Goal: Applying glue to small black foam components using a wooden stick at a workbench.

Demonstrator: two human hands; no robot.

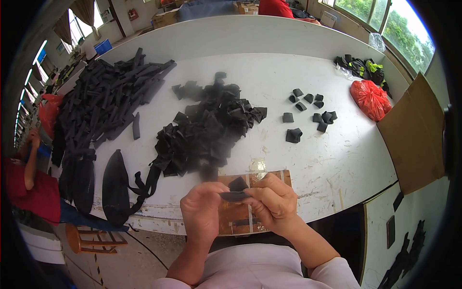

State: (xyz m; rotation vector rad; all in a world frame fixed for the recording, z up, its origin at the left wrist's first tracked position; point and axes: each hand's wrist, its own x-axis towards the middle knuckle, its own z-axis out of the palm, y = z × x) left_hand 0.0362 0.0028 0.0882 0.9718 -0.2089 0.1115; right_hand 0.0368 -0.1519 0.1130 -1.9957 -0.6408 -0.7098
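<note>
Between my two hands is a small black fabric piece (234, 196), stretched level above a brown board (233, 219) at the table's front edge. My left hand (202, 206) pinches its left end, and my right hand (275, 201) pinches the right end. Another black fabric piece (237, 184) shows just behind it; whether the two are joined I cannot tell. A large heap of short black fabric pieces (207, 125) lies just beyond my hands. To its right, several separate small black pieces (293, 135) are scattered on the white table (269, 159).
Long black strips (103, 91) are piled at the back left, with black pouch-like pieces (116, 185) nearer. A red plastic bag (370, 100) and a cardboard sheet (411, 135) stand at right. A person in a red shirt (33, 190) is at left, near a wooden stool (91, 239).
</note>
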